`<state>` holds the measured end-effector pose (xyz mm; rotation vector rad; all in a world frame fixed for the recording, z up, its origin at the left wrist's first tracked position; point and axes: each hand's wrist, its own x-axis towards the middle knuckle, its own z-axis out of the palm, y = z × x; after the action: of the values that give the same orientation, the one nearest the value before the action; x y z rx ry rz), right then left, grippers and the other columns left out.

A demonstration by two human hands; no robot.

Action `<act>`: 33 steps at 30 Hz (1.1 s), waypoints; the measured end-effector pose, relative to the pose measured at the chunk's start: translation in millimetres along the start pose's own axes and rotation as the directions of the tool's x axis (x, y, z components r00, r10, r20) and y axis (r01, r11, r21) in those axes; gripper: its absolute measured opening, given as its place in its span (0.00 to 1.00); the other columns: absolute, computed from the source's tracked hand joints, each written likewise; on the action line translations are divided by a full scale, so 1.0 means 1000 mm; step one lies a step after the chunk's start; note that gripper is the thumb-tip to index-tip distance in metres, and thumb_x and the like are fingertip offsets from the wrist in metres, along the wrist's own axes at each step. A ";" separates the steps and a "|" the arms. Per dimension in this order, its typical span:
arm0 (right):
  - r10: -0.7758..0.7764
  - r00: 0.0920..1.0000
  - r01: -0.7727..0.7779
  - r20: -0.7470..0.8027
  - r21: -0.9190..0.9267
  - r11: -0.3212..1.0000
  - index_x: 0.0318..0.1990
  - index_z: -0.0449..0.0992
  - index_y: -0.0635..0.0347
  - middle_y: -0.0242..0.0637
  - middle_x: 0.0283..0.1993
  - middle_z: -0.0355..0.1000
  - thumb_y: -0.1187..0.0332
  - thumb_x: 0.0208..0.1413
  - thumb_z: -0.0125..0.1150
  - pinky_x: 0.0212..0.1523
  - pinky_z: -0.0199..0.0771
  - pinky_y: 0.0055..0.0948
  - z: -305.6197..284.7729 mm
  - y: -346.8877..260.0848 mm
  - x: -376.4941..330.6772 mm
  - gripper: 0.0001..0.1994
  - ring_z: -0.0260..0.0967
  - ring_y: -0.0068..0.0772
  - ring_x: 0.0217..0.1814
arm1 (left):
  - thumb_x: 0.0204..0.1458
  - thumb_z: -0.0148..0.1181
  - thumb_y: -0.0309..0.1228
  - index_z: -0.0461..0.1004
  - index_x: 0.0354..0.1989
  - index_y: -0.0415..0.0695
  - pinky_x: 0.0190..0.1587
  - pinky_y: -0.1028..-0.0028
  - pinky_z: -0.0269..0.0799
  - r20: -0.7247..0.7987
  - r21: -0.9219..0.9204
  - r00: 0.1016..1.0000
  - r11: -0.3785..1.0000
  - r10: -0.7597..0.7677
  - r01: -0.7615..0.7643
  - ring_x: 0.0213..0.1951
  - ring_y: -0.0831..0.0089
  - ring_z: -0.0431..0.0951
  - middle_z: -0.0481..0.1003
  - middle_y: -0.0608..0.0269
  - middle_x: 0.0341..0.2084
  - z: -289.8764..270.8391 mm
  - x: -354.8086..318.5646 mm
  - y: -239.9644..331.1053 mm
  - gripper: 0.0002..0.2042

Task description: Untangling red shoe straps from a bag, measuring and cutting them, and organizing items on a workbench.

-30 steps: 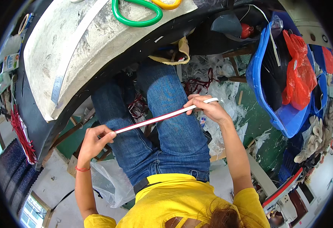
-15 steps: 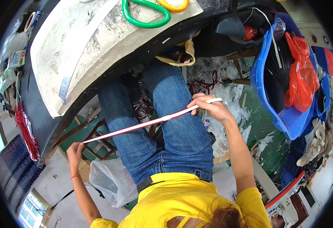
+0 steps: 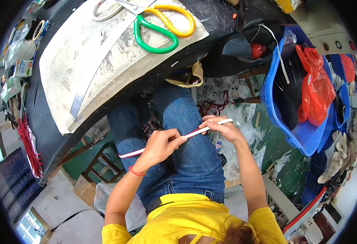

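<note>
A narrow white strip with a dark red edge [image 3: 131,153] stretches across my jeans [image 3: 182,105] above the thighs. My left hand [image 3: 162,145] pinches the strip between thumb and fingers near my knees. A short way to the right, my right hand [image 3: 223,129] grips it too, its white end sticking up past the thumb. The strip's other end hangs loose left of my left hand, over the left thigh. Between the two hands a short length shows, dark red and white.
Ahead, a worn white slab [image 3: 64,73] on a black table [image 3: 48,118] holds a metal ruler [image 3: 89,87] and scissors [image 3: 158,51] with green and yellow handles. Red cords [image 3: 31,148] hang at the left edge. Right stands a blue bin [image 3: 274,118] with a red plastic bag [image 3: 314,89].
My left hand has moved from the strip's far left end in along it toward my right hand. The left end now hangs free. The view has shifted, showing more of the scissors.
</note>
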<state>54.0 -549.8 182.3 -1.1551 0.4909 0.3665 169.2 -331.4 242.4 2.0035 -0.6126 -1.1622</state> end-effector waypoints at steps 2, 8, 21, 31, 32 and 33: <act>-0.061 0.983 0.076 0.173 -0.083 0.994 0.39 0.79 0.66 0.38 0.29 0.77 0.61 0.58 0.52 0.58 0.56 0.34 -0.008 0.004 0.006 0.16 0.63 0.30 0.53 | 0.52 0.59 0.37 0.74 0.24 0.37 0.22 0.75 0.66 0.024 -0.003 1.000 1.000 -0.015 0.015 0.16 0.74 0.73 0.73 0.59 0.13 -0.006 -0.007 -0.007 0.14; -0.024 0.982 0.024 0.190 0.001 1.000 0.40 0.79 0.66 0.39 0.30 0.77 0.61 0.59 0.50 0.61 0.54 0.33 -0.015 0.013 0.008 0.17 0.64 0.31 0.51 | 0.52 0.60 0.33 0.73 0.22 0.36 0.19 0.78 0.60 -0.094 0.008 0.988 0.992 -0.121 0.123 0.17 0.83 0.66 0.70 0.66 0.12 -0.040 -0.047 -0.028 0.12; -0.057 0.985 0.082 0.165 -0.148 0.986 0.38 0.79 0.65 0.37 0.27 0.76 0.63 0.57 0.54 0.52 0.63 0.29 -0.002 -0.007 0.006 0.14 0.64 0.31 0.52 | 0.49 0.62 0.32 0.75 0.23 0.35 0.23 0.79 0.64 -0.272 0.068 0.936 0.965 -0.225 0.252 0.19 0.80 0.72 0.73 0.62 0.14 -0.087 -0.120 -0.077 0.11; -0.602 0.799 0.300 0.012 -0.875 0.381 0.25 0.77 0.55 0.29 0.27 0.73 0.68 0.43 0.63 0.60 0.52 0.51 0.029 -0.003 -0.009 0.04 0.68 0.30 0.43 | 0.50 0.61 0.33 0.75 0.24 0.35 0.25 0.79 0.66 -0.299 0.025 0.931 0.974 -0.209 0.226 0.20 0.79 0.73 0.74 0.62 0.14 -0.072 -0.123 -0.082 0.12; -0.654 0.755 0.276 0.047 -0.927 0.252 0.25 0.75 0.56 0.30 0.27 0.72 0.70 0.43 0.60 0.59 0.53 0.51 0.037 -0.003 -0.009 0.02 0.68 0.31 0.41 | 0.50 0.61 0.33 0.75 0.24 0.35 0.25 0.79 0.66 -0.298 0.029 0.937 0.980 -0.181 0.198 0.19 0.79 0.73 0.73 0.62 0.14 -0.071 -0.121 -0.081 0.12; -0.661 0.750 0.248 0.012 -0.932 0.265 0.25 0.75 0.56 0.30 0.26 0.72 0.71 0.43 0.61 0.59 0.53 0.51 0.041 0.000 -0.009 0.02 0.68 0.31 0.40 | 0.48 0.62 0.32 0.76 0.29 0.36 0.31 0.74 0.69 -0.221 0.039 0.942 0.963 -0.251 0.266 0.27 0.72 0.76 0.76 0.58 0.24 -0.073 -0.119 -0.080 0.09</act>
<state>54.2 -511.7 200.3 -2.4424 0.2140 -0.2253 179.5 -172.3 266.7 2.2832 -0.2879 -1.0645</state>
